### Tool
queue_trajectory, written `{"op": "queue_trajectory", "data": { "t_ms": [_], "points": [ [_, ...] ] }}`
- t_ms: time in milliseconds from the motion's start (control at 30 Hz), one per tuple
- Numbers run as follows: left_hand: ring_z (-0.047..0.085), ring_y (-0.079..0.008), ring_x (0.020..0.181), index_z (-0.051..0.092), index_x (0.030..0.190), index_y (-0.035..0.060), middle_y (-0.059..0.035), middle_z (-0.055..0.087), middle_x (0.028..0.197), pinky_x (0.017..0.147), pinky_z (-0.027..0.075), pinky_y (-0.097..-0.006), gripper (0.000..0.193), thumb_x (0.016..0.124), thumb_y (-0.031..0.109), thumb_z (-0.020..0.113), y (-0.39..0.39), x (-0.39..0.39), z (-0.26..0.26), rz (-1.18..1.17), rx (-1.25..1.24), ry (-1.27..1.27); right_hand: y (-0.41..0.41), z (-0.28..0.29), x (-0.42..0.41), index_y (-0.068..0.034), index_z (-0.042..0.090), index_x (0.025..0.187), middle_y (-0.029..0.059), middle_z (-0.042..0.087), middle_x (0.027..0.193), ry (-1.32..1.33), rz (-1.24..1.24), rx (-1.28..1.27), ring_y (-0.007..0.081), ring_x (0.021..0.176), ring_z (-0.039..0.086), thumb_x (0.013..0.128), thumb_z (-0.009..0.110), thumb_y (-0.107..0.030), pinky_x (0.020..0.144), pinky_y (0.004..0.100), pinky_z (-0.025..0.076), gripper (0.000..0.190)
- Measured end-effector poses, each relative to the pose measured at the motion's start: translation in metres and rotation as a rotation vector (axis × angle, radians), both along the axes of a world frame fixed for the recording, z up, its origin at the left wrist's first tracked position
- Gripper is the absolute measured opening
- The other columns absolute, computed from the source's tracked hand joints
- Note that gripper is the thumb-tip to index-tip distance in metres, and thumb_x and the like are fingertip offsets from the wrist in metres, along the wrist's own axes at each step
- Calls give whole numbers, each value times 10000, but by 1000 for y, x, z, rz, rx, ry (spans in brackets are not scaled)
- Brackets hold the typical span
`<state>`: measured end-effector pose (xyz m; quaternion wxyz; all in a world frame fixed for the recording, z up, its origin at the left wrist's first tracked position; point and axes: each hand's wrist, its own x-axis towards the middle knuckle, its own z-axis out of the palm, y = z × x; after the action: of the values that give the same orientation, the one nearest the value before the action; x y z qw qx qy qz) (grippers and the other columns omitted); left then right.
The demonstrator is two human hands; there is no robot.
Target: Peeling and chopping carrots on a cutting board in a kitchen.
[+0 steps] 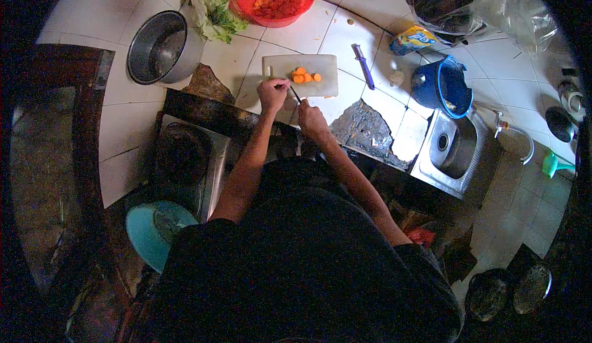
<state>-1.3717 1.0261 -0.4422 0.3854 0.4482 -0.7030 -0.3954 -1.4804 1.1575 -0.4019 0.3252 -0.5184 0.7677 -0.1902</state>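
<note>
My right hand grips a knife, its dark narrow blade angled up and left. My left hand is at the front left corner of a pale cutting board, its fingertips drawn together beside the blade. Whether anything sits between those fingers cannot be made out. Several thick orange carrot pieces lie in the middle of the board, just beyond both hands. To the right of the board rests a purple-handled peeler or knife.
Behind the board stand a red plastic basin holding chopped carrot and some leafy greens. A metal pot is at left. Rightward are a blue bucket, a steel sink and a yellow packet. Broken tile edges the counter.
</note>
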Motion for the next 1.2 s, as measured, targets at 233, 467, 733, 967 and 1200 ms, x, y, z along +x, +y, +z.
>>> {"op": "queue_trajectory", "data": {
  "t_ms": [233,467,733,967,1200],
  "points": [
    [681,-228,662,712,829,11,-141,688,755,628,534,-306,114,723,46,690,-4,1,4,86,120,-78,-1,18,-10,2,452,949,322,572,668,6,-131,-74,514,684,578,967,433,-225,574,589,437,228],
    [635,-320,839,694,969,54,-147,654,922,755,516,-413,304,712,214,729,3,-31,40,-161,-172,-350,19,-17,-36,-23,453,972,318,585,711,30,-136,-116,520,736,583,935,466,-208,617,597,439,190],
    [644,-306,743,668,906,40,-127,647,779,675,520,-390,223,711,130,726,-1,-9,22,-98,-153,-247,7,29,-32,-3,451,943,275,584,736,-72,-137,-112,509,723,579,911,480,-180,647,586,442,182],
    [615,-220,619,673,973,37,-107,641,730,599,508,-341,299,693,99,755,6,-13,26,0,123,-106,10,30,-29,4,464,947,315,577,712,-41,-38,-223,527,723,563,948,472,-220,604,583,426,224],
    [645,-208,680,683,1055,18,-113,643,748,651,530,-322,424,660,106,809,0,-6,14,-99,112,-182,5,21,-23,20,462,939,300,572,679,-109,-78,-108,514,702,570,950,471,-211,590,569,430,231]
  ]
}}
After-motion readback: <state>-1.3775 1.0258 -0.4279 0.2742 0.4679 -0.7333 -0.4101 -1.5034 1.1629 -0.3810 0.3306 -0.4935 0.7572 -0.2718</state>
